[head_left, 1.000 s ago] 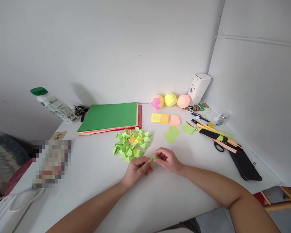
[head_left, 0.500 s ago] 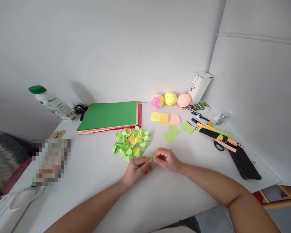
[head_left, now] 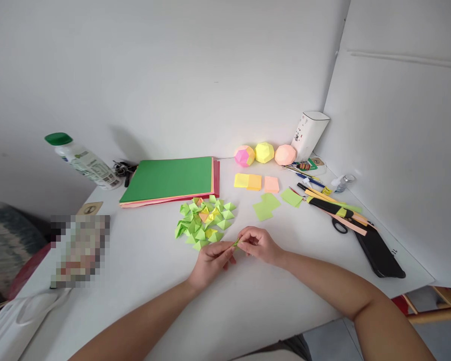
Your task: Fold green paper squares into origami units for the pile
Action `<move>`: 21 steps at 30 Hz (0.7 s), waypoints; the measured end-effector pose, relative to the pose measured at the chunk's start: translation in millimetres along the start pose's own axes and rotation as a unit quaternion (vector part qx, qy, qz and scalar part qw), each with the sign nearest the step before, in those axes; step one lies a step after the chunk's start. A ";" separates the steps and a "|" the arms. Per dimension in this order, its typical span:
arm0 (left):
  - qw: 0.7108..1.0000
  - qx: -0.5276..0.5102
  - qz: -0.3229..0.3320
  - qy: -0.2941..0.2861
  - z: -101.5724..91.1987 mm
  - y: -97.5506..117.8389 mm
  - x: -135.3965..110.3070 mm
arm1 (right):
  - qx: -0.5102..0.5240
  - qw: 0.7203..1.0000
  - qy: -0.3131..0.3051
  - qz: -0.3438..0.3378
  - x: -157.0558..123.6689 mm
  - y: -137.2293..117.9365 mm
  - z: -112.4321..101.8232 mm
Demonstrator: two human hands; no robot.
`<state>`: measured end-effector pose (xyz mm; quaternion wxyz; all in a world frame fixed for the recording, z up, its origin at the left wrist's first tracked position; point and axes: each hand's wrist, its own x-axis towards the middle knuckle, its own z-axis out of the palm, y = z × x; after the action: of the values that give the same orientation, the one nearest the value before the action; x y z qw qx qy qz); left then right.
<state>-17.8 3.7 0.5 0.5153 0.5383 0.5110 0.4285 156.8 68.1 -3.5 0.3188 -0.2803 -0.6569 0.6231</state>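
Between my two hands is a small piece of green paper (head_left: 236,243), mostly covered by the fingers. My left hand (head_left: 213,260) pinches it from the left, thumb on top. From the right, my right hand (head_left: 260,245) grips its other end with thumb and fingertips. Just beyond the left hand lies a pile of folded paper pieces (head_left: 201,220), mostly light green with a few yellow and orange ones. Flat green paper squares (head_left: 265,206) rest on the table past the right hand.
A stack of coloured sheets (head_left: 169,178) lies at the back left, near a tilted-looking bottle (head_left: 86,163). Three paper balls (head_left: 264,152) stand along the wall, with sticky-note pads (head_left: 248,181) before them. A black cutter (head_left: 330,206), scissors (head_left: 339,225) and a black case (head_left: 381,253) lie right.
My right hand has shifted very slightly, its fingers moving a little up at the green paper. The left hand and the things on the table stay in place.
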 end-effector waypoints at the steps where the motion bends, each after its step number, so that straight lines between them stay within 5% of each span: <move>1: 1.000 -0.005 0.002 -0.002 0.3 0.3 0.1 | 0.000 1.000 -0.002 0.006 -0.2 -0.1 -0.2; 21: 1.000 -0.005 0.014 0.002 1.5 -6.1 -0.5 | 0.008 0.999 -0.014 0.037 1.9 0.1 -3.1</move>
<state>-17.0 2.7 -5.7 0.5111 0.5421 0.5018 0.4394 157.9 71.6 -3.4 0.2883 -0.2932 -0.6454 0.6437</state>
